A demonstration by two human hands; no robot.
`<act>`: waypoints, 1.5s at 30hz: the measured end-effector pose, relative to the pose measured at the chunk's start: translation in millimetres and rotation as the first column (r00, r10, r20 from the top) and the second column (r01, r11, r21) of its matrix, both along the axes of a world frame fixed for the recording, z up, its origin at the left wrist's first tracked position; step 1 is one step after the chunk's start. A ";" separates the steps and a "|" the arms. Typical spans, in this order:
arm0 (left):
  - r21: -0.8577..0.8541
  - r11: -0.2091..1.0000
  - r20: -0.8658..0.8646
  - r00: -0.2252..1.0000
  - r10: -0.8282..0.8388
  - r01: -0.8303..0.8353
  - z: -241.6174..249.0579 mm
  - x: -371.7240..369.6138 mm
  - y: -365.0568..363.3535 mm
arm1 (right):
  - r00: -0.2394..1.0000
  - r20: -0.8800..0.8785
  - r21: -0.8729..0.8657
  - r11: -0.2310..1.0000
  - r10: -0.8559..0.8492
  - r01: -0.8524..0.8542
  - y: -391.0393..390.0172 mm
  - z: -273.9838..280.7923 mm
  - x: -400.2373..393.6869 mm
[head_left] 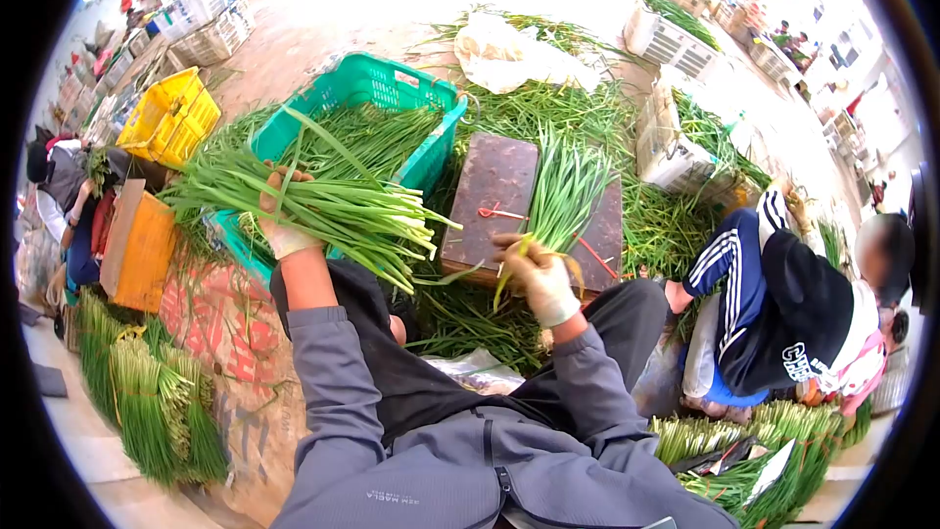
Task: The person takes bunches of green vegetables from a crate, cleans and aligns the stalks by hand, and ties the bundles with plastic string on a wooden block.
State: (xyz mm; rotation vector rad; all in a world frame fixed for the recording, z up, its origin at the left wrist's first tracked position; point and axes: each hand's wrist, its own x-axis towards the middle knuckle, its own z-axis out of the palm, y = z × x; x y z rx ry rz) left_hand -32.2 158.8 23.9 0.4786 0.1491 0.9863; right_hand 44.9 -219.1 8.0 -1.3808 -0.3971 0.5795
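A loose bunch of garlic chives (343, 206) lies across my left hand (284, 214), whose fingers are wrapped round it. Its pale cut ends point right, and its green leaves hang over the green crate (431, 157). My right hand (537, 279) is closed on a few yellowish chive leaves (503, 286), near the front edge of a dark wooden board (494, 176). On that board, just beyond my right hand, rests a smaller pile of chives (568, 186). Red ties (501, 213) lie on the board beside the pile.
Loose chives (548, 108) cover the floor round the board. Bundled chives (157, 402) stand at the lower left. A seated person (783, 284) is close on my right, another (73, 196) at far left. A yellow crate (171, 118) and white crates (671, 39) stand farther off.
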 end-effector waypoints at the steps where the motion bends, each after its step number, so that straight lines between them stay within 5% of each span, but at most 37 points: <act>1: -0.003 1.000 0.007 1.000 0.009 -0.009 4.7 -0.4 -4.1 | 0.994 0.029 -0.129 0.986 0.110 -0.105 6.5 -7.5 0.0; 7: -0.067 0.994 0.058 0.995 -0.077 0.081 -3.4 -1.1 -2.4 | 0.947 -0.088 0.137 0.946 0.308 -0.295 69.4 -16.8 -20.7; 10: -0.047 0.996 0.066 0.996 -0.067 0.070 -2.8 -2.8 -3.6 | 0.849 -0.172 0.019 0.864 0.499 -0.504 84.3 -8.3 -28.1; 13: -0.036 0.999 0.046 0.999 -0.022 0.024 -5.3 -9.4 2.1 | 0.841 -0.165 0.013 0.854 0.515 -0.520 73.6 -20.3 -40.1; 15: 0.060 0.997 -0.006 0.999 0.042 -0.042 -10.0 -11.1 12.1 | 0.844 -0.165 -0.204 0.820 0.510 -0.535 58.9 -44.0 -46.8; 17: -0.030 1.000 0.035 0.999 0.004 -0.003 -10.6 -14.5 21.9 | 0.663 0.063 -0.551 0.580 0.746 -0.600 36.2 -87.1 -36.7; 19: -0.116 0.992 0.073 0.997 -0.036 0.045 -1.3 -13.8 15.5 | 0.579 0.496 -0.688 0.699 0.648 -0.194 27.0 -75.7 -38.7; 20: -0.053 0.998 0.014 1.000 -0.015 0.016 5.7 -13.0 5.1 | 0.907 -0.118 -0.422 0.806 0.405 -0.415 33.0 -51.9 -35.1; 21: 0.011 1.000 -0.048 0.999 0.009 -0.009 8.6 -14.4 -4.2 | 0.912 -0.234 -0.356 0.844 0.336 -0.402 40.9 -10.3 -26.6; 23: 0.019 0.999 -0.030 0.999 0.036 -0.035 -0.4 -2.7 -3.0 | 0.934 -0.307 -0.135 0.963 0.184 -0.234 60.4 12.1 -23.7; 27: 0.014 1.000 0.013 1.000 -0.014 0.014 -6.4 -4.5 0.9 | 0.920 -0.356 -0.057 0.979 0.162 -0.194 74.3 2.7 -22.4; 29: -0.050 0.999 0.098 0.995 0.001 0.004 1.5 -11.1 -0.2 | 0.952 -0.254 -0.209 0.952 0.170 -0.225 55.0 -21.3 -19.5; 31: -0.033 0.999 0.063 0.998 -0.001 0.003 3.6 -17.1 2.8 | 0.916 -0.137 -0.516 0.762 0.378 -0.392 33.9 -40.2 -9.2; 33: -0.015 1.000 0.066 0.998 -0.006 0.007 7.3 -17.5 1.1 | 0.981 0.147 -0.429 0.902 0.126 -0.051 29.6 -47.2 -7.6; 34: 0.019 1.000 0.018 1.000 -0.016 0.016 8.9 -19.1 -2.0 | 0.990 0.128 -0.320 0.947 0.057 -0.013 33.6 -38.7 0.1; 35: 0.021 1.000 0.012 1.000 -0.017 0.017 8.0 -19.2 -6.9 | 0.955 0.298 -0.249 0.966 0.013 0.065 38.9 -36.6 6.2; 37: 0.044 0.992 0.093 0.988 -0.124 0.121 6.8 -12.3 -11.3 | 0.985 0.169 -0.137 0.990 0.035 -0.011 49.1 17.4 -2.8; 40: 0.122 0.967 0.136 0.962 -0.238 0.222 5.6 -6.3 -15.2 | 0.910 0.415 -0.068 0.996 -0.019 0.052 69.0 20.8 1.8; 42: 0.289 0.915 0.107 0.940 -0.325 0.283 7.8 -7.7 -23.7 | 0.837 0.545 -0.168 0.984 0.044 0.058 79.6 36.0 7.6; 45: 0.208 0.876 0.186 0.862 -0.472 0.435 7.1 -4.8 -36.0 | 0.655 0.752 -0.225 0.964 0.079 0.142 102.0 56.8 2.8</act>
